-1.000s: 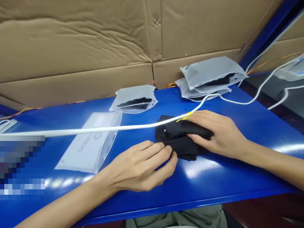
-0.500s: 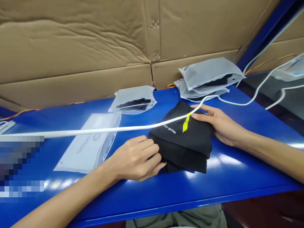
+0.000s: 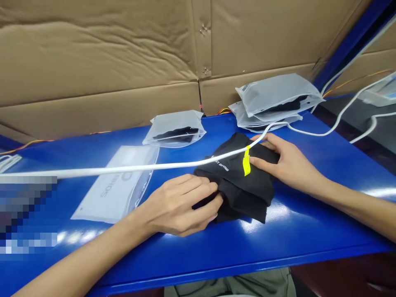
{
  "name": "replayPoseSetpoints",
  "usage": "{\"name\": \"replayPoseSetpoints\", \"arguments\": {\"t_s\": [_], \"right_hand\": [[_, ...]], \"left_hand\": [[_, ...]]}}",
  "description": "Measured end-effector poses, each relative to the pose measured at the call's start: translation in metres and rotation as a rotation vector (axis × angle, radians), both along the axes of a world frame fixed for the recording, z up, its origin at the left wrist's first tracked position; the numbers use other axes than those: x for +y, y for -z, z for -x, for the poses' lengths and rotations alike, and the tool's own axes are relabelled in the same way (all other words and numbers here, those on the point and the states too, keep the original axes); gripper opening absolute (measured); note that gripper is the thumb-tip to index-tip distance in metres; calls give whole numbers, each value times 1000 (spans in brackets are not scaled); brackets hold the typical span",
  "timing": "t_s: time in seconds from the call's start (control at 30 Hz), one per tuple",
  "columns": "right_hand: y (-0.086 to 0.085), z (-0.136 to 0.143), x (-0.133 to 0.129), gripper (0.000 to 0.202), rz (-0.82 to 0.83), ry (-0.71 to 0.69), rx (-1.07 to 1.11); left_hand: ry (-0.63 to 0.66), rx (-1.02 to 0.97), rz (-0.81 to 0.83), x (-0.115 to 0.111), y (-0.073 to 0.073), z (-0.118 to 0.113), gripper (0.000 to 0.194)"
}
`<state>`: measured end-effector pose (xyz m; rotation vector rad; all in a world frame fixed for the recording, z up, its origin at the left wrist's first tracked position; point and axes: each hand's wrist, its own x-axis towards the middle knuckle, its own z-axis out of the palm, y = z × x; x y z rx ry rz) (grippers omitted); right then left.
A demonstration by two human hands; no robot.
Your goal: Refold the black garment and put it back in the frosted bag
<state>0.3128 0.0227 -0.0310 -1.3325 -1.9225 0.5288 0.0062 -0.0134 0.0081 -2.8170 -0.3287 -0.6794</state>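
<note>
A folded black cloth (image 3: 244, 185) with white lettering lies on the blue table (image 3: 235, 251). Across its upper part sits a yellow strip (image 3: 246, 163). My left hand (image 3: 185, 204) grips the cloth's left side, its fingers curled into the fabric. At the cloth's upper right, my right hand (image 3: 286, 163) pinches the edge, the thumb on top beside the yellow strip and the other fingers partly hidden behind. A flat frosted bag (image 3: 116, 194) with printed letters rests left of the cloth, behind my left forearm.
A frosted bag (image 3: 176, 123) with black contents lies at the back. More such bags (image 3: 278, 95) are stacked at the back right. A white cable (image 3: 161, 166) crosses the view in front of the cloth. Cardboard (image 3: 123, 53) lines the back.
My left fingers have moved right into the cloth, and its left part is now bunched up. My right thumb has shifted slightly down, and more of the yellow strip shows.
</note>
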Motion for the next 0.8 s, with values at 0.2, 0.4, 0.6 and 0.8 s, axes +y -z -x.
{"name": "replayPoseSetpoints", "arguments": {"t_s": [0.2,0.4,0.6,0.8], "right_hand": [[-9,0,-5,14,-424,-73,-251],[-13,13,-26,60,-354,-523,-324],[-11,17,-29,30,-434,-438,-391],[-17,12,-21,24,-284,-130,-197]], "left_hand": [[-20,81,91,0,1,1,27],[-69,123,157,2,4,-2,42],[-67,97,188,0,5,-3,49],[-64,87,219,0,2,1,44]]}}
